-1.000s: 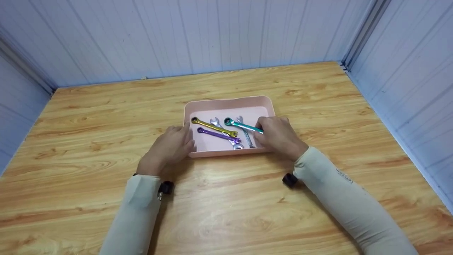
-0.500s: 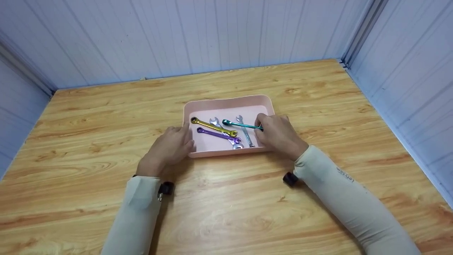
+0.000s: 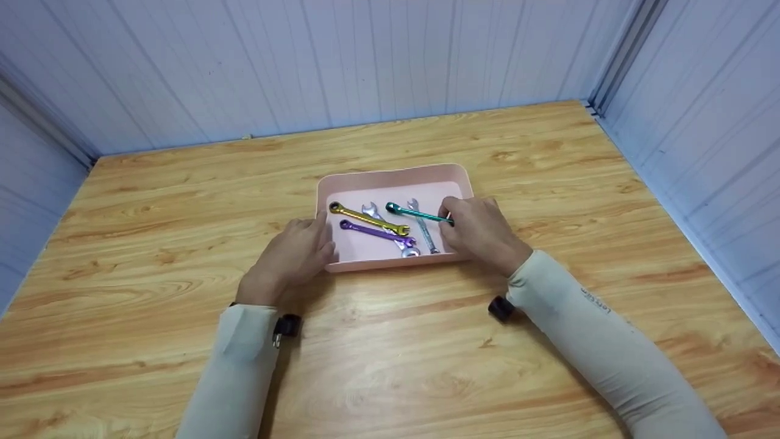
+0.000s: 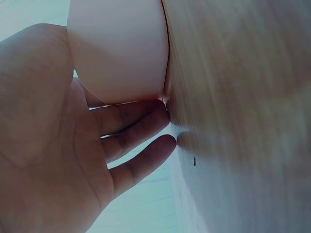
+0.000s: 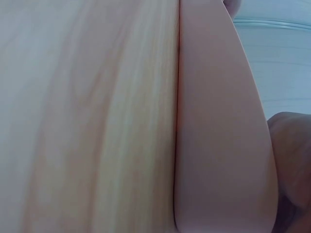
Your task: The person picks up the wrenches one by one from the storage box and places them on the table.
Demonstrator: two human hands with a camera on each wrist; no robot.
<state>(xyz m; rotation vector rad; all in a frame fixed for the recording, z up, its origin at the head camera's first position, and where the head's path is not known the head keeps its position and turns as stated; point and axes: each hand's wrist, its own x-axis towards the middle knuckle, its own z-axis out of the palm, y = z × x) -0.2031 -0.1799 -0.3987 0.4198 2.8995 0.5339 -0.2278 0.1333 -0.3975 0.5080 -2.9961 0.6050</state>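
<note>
A pink tray (image 3: 390, 264) holds several wrenches. My left hand (image 3: 294, 253) grips the tray's left wall, the thumb over the rim; in the left wrist view its fingers (image 4: 138, 170) lie along the outside and reach the table. My right hand (image 3: 484, 231), over the tray's right front corner, pinches a green ratchet wrench (image 3: 420, 213) by its right end, which the fingers hide. The green wrench crosses above a silver wrench (image 3: 425, 231). To the left, a gold wrench (image 3: 368, 218) and a purple wrench (image 3: 372, 230) lie across another silver wrench (image 3: 370, 209).
The tray stands on a wood-grain table (image 3: 390, 353). Pale panelled walls (image 3: 365, 61) rise behind the table and at both sides. Each wrist wears a small black camera mount (image 3: 501, 309).
The green wrench has rolled in my right fingers, its ring end now turned more edge-on, and shifted slightly. The left hand and the tray keep their places.
</note>
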